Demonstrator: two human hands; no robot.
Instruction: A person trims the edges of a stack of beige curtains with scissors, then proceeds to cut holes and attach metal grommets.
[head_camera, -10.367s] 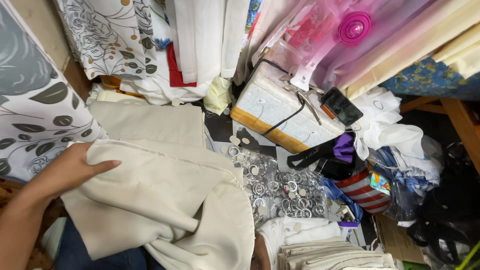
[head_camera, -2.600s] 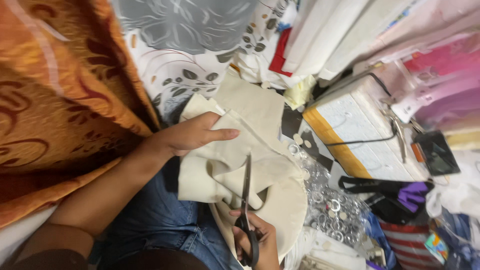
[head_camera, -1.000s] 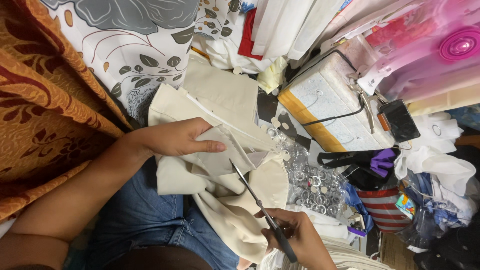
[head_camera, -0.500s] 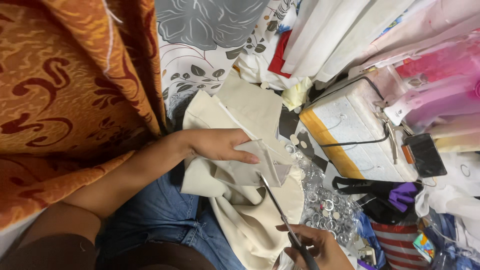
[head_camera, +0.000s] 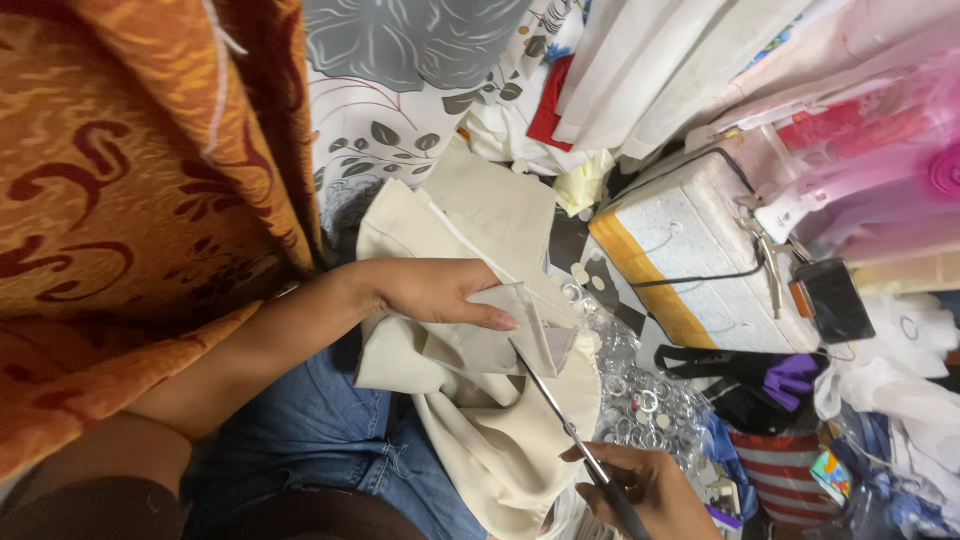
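Fingers, left: the left hand (head_camera: 430, 292) lies flat and half-curled on the cream cloth (head_camera: 500, 450), fingertips (head_camera: 497, 322) pinning a folded grey-beige flap against it.
Fingers, right: the right hand (head_camera: 645, 490) is closed through the handles of the scissors (head_camera: 560, 420), low at the picture's edge; the handles themselves are mostly hidden.
Scissors: long thin blades run up and left from the right hand, the tip just under the left fingertips, at the flap's edge. Blades look nearly shut, though the view is too fine to be sure.
Cloth: it drapes over the lap in blue jeans (head_camera: 310, 440), with a folded part spreading up toward the leaf-print fabric (head_camera: 370, 140).
Step in hand: by my reading, a cut along the pinned fold, the left hand keeping the layers taut.
Next move calls for: a steady pinch near the blade tip, fingertips kept off the cutting line.
Around: orange patterned fabric (head_camera: 120, 200) hangs at the left; a white block with a yellow band (head_camera: 690, 260) and a scatter of metal rings (head_camera: 640, 390) sit to the right.
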